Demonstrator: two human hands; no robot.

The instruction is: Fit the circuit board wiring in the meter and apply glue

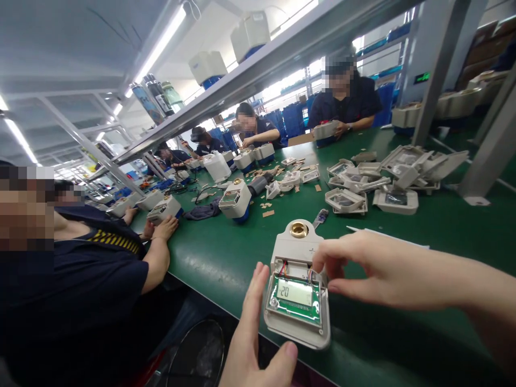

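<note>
Your left hand [258, 333] lies open along the left side of the meter [297, 290], fingers pointing up its edge and thumb crossing under its near corner; the grip is spread, cradling rather than clamping. Your right hand [363, 269] comes in from the right, its fingertips [322, 263] pressed together at the meter's upper right corner, just where the coloured wires [310, 273] run into the circuit board; whether they actually pinch a wire you cannot tell from here. The meter sits open on the green tabletop [226, 258] near its front edge, between your two hands, its display [294, 293] reading 20 and its brass fitting [299, 230] at the far end. A heap of loose covers [387, 180] lies well apart, farther back on the right. A person [80, 269] sits beside you on the left.
</note>
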